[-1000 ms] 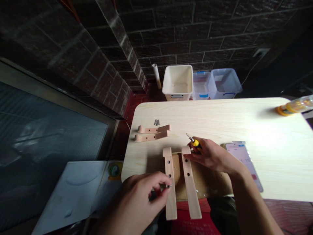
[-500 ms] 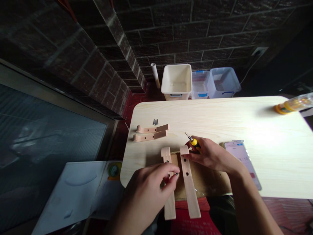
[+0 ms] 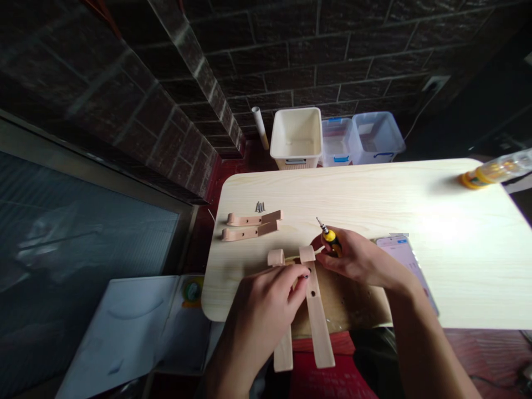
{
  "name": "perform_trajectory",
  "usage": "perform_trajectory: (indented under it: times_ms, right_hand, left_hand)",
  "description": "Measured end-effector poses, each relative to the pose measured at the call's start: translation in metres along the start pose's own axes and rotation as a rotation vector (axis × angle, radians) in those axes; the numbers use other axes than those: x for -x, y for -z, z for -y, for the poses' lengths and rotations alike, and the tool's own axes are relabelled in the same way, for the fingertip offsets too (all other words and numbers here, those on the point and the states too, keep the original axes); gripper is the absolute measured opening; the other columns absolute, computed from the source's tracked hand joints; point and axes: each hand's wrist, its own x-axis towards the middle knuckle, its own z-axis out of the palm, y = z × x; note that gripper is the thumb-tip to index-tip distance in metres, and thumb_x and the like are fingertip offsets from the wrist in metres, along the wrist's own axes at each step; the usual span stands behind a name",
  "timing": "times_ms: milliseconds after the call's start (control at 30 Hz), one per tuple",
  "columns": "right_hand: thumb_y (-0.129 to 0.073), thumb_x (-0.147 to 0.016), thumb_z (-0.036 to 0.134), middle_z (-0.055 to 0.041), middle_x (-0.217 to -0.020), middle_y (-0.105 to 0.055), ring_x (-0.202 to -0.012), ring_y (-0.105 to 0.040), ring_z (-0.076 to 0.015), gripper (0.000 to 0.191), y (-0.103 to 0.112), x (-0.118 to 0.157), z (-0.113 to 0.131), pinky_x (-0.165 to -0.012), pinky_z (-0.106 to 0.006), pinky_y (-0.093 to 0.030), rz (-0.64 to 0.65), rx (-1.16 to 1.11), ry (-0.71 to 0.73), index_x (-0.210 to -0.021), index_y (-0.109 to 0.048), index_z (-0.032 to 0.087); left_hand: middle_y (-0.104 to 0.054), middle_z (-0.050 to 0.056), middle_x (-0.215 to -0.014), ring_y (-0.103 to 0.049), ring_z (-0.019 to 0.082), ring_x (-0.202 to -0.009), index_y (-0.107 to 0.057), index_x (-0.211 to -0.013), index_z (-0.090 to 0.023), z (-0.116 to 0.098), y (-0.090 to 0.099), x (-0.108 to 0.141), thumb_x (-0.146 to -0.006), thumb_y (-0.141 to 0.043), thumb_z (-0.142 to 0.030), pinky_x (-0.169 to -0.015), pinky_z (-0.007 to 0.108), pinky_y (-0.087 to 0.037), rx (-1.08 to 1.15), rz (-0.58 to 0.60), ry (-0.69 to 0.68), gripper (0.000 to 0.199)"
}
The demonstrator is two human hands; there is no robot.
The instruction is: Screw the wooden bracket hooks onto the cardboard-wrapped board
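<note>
At the near edge of the pale wooden worktop (image 3: pixel 374 188), two curved wooden slats lie side by side on a brown board (image 3: pixel 349 302), their lower ends hanging out over the edge. The left hand (image 3: pixel 261 310) rests over the left slat (image 3: pixel 283 349), its grip pinched shut at the fingertips on a small dark screw (image 3: pixel 306 275), held right at the upper hole of the right slat (image 3: pixel 315 310). The right hand (image 3: pixel 359 260) lies just beside that slat's top end, its grip closed around a yellow-handled screwdriver (image 3: pixel 330 238) whose tip points away toward the far edge. A phone (image 3: pixel 405 257) lies face up on the worktop, touching the right wrist. Toward the left edge sit two more wooden pieces (image 3: pixel 249 226), one beside the other, with a small cluster of screws (image 3: pixel 260 206) just beyond them. A clear bottle with a yellow cap (image 3: pixel 494 172) lies at the far right corner. On the floor past the far edge stand a cream basket (image 3: pixel 296 136) and two clear bins (image 3: pixel 366 138).
</note>
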Motion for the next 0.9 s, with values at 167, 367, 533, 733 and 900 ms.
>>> perform_trajectory:
  times_ms: [167, 367, 533, 733, 900]
  right_hand:
    - [-0.063, -0.086, 0.024, -0.0021, -0.090, -0.070, -0.078, -0.060, -0.0160, 0.014, 0.003, 0.001, 0.006, -0.069, -0.028, -0.047, -0.002, 0.004, -0.001, -0.100, -0.061, 0.020]
    - [-0.064, -0.085, 0.023, -0.0027, -0.093, -0.071, -0.079, -0.061, -0.0166, 0.018, 0.003, 0.001, 0.008, -0.071, -0.028, -0.048, -0.003, -0.018, -0.003, -0.102, -0.062, 0.020]
    - [-0.064, -0.085, 0.023, -0.0018, -0.091, -0.071, -0.078, -0.061, -0.0162, 0.020, 0.003, 0.001, 0.006, -0.070, -0.027, -0.048, -0.003, -0.015, 0.003, -0.104, -0.062, 0.021]
    - [-0.064, -0.087, 0.026, -0.0025, -0.096, -0.071, -0.082, -0.062, -0.0163, 0.018, 0.003, 0.002, 0.007, -0.074, -0.028, -0.049, 0.003, -0.019, 0.030, -0.104, -0.061, 0.021]
    - [-0.064, -0.087, 0.027, -0.0012, -0.093, -0.071, -0.079, -0.061, -0.0154, 0.017, 0.003, 0.002, 0.005, -0.071, -0.027, -0.049, 0.014, -0.026, 0.034, -0.102, -0.059, 0.021]
  left_hand:
    - [-0.077, 0.001, -0.085, -0.069, 0.013, -0.069, -0.071, -0.099, -0.022, -0.001, -0.004, -0.003, -0.092, -0.058, -0.016, -0.066, 0.022, -0.051, -0.036, -0.017, -0.023, 0.016]
    - [-0.077, 0.000, -0.088, -0.069, 0.013, -0.069, -0.070, -0.101, -0.023, -0.003, -0.010, -0.003, -0.094, -0.056, -0.017, -0.066, 0.022, -0.050, -0.058, 0.000, -0.020, 0.017]
    - [-0.076, 0.001, -0.090, -0.069, 0.014, -0.072, -0.070, -0.102, -0.023, -0.004, -0.011, -0.004, -0.094, -0.056, -0.016, -0.068, 0.023, -0.050, -0.069, 0.000, -0.013, 0.018]
    - [-0.075, 0.001, -0.093, -0.070, 0.014, -0.079, -0.070, -0.102, -0.025, -0.006, -0.010, -0.006, -0.095, -0.054, -0.015, -0.078, 0.024, -0.052, -0.058, 0.045, 0.006, 0.020]
    - [-0.074, 0.002, -0.092, -0.069, 0.015, -0.079, -0.071, -0.103, -0.024, -0.007, -0.012, -0.008, -0.095, -0.055, -0.015, -0.080, 0.024, -0.053, -0.066, 0.038, 0.015, 0.020]
